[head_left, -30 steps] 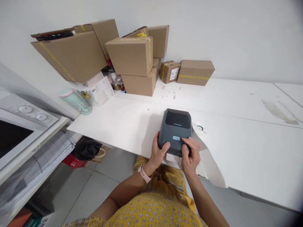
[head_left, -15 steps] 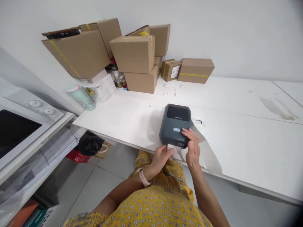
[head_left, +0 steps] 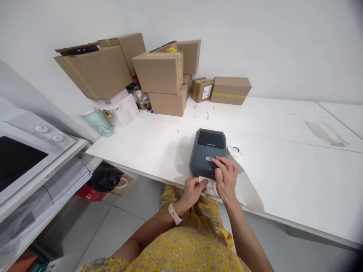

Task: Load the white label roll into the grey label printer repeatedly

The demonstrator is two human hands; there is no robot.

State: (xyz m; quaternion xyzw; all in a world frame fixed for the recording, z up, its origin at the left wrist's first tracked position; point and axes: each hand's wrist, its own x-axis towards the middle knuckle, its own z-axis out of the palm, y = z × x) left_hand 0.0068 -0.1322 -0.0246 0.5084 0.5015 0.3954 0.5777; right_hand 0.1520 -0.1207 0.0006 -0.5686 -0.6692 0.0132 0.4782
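A dark grey printer sits by the near edge of the white table, its front almost level with that edge. A slip of white paper shows at the front, and the left hand has its grip clamped on it, thumb above and fingers curled beneath. The right hand lies on the printer's near right corner with its grip apart, one fingertip at the right end of the pale blue button. Just beside the printer's right side is a white disc with a dark ring; below it a long white sheet curves down to the near edge. A pink band circles the left wrist, close above yellow patterned clothing. Toward the table's far left corner, brown boxes are stacked, one large box standing tilted over a white box (a dark object lies on top). A green bottle leans by the left edge. Two smaller boxes stand side by side along the far edge, and a brownish stain marks the table's right part. Past the left edge is a microwave.
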